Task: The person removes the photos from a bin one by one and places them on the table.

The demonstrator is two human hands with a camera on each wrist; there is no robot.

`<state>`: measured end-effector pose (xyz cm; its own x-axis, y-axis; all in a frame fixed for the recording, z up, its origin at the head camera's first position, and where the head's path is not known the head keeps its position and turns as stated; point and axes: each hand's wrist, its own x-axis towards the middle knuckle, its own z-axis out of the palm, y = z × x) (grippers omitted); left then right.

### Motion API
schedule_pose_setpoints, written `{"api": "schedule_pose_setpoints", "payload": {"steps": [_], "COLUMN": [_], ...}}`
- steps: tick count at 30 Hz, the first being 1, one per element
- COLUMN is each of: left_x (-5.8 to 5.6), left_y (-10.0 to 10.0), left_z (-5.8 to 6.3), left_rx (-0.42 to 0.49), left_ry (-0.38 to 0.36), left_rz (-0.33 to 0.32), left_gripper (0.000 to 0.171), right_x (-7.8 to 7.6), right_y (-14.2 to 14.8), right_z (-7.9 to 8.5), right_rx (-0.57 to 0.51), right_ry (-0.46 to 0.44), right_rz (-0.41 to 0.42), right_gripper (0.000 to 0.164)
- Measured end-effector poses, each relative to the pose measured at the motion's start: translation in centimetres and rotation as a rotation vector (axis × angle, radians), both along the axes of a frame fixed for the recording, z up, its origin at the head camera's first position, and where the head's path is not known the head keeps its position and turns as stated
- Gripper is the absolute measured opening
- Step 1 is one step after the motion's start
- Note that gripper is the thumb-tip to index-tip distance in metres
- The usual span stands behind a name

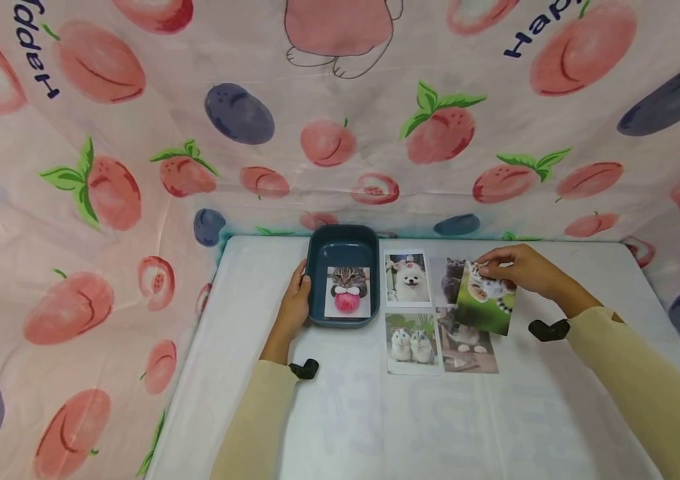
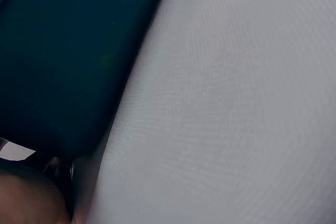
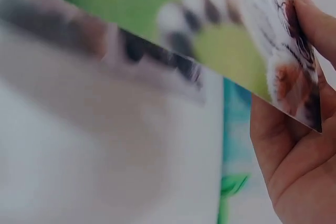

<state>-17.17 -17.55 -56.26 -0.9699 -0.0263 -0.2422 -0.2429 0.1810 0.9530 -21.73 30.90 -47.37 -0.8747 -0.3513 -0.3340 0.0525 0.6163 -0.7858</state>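
Observation:
My right hand [image 1: 523,267] pinches a photo card of a tiger cub [image 1: 484,303] between thumb and fingers. Raised and tilted, that card overlaps a grey cat photo [image 1: 453,280] and a kitten photo [image 1: 469,350] in the head view. Up close in the right wrist view, the thumb [image 3: 320,24] presses on the tiger cub card's printed face. At the left, my left hand [image 1: 293,303] grips the side of a dark teal tray [image 1: 314,293]. Inside the tray lies a photo of a tabby cat with a pink ball [image 1: 347,293].
Right of the tray, a white dog photo [image 1: 407,279] lies above a photo of two small rodents [image 1: 412,343] on the white table [image 1: 340,413]. A fruit-print cloth [image 1: 328,87] hangs behind the table's back edge.

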Motion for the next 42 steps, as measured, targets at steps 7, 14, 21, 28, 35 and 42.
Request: {"api": "schedule_pose_setpoints", "payload": {"steps": [7, 14, 21, 28, 35, 42], "left_x": [0.1, 0.1, 0.1, -0.1, 0.0, 0.0], "left_y": [-0.1, 0.0, 0.0, -0.1, -0.1, -0.1], "left_z": [-0.1, -0.1, -0.1, -0.4, -0.3, -0.5], "left_rx": [-0.005, -0.001, -0.001, -0.012, -0.006, 0.002], "left_ry": [-0.011, -0.018, -0.02, -0.02, -0.013, -0.007], "left_rz": [-0.002, -0.006, -0.011, -0.005, -0.007, -0.011], "left_gripper": [0.05, 0.05, 0.05, 0.051, 0.051, 0.051], "right_x": [1.7, 2.9, 3.8, 3.9, 4.1, 4.2], "right_y": [3.1, 5.5, 7.0, 6.7, 6.4, 6.2], "right_z": [-1.7, -4.2, -5.8, -6.3, -6.6, -6.8], "right_rx": [0.005, 0.018, 0.052, 0.079, 0.119, 0.12], "right_ry": [-0.06, -0.09, -0.073, -0.027, 0.002, -0.005], "right_rz": [-0.053, -0.025, 0.005, 0.01, -0.008, -0.039], "right_gripper": [0.045, 0.042, 0.039, 0.035, 0.035, 0.035]}}
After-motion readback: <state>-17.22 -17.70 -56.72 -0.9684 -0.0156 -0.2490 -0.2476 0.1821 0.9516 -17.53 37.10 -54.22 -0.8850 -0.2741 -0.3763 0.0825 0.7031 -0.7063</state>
